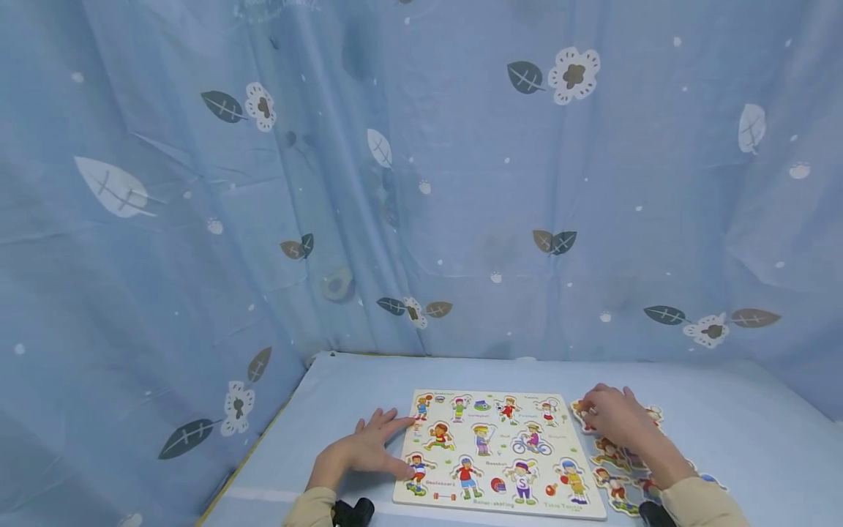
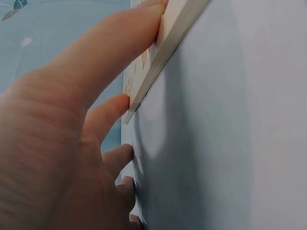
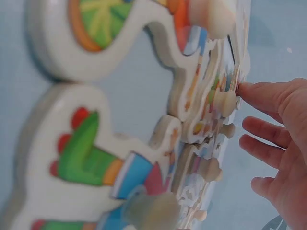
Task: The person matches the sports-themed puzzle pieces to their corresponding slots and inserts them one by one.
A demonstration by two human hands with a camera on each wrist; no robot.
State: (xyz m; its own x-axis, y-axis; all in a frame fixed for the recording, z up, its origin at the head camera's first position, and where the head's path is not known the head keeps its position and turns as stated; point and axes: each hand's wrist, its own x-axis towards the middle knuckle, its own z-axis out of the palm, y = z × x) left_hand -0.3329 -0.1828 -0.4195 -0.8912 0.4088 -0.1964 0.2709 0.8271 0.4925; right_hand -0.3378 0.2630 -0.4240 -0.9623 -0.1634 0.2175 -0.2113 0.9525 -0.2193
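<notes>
When handling the puzzle pieces [image 1: 612, 454], likely light, stiff and smooth, best lift by the knobs [image 3: 153, 211]; find them clustered on the bench [image 1: 369, 373], just right of the puzzle board [image 1: 560, 448]. See the right hand [image 1: 615, 417] at the far pieces, fingers [image 3: 264, 130] loosely bent, any hold impossible to tell; the left hand [image 1: 365, 450] spread, touching the board's edge, gripping nothing.

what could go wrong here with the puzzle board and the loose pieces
The right hand reaches into crowded loose pieces, so picking one up might drag or knock its neighbours.

The knobs stand up from the pieces, so the hand or sleeve could catch one while moving across.

The left hand touches the left edge of the puzzle board; a sideways push might slide it.
</notes>
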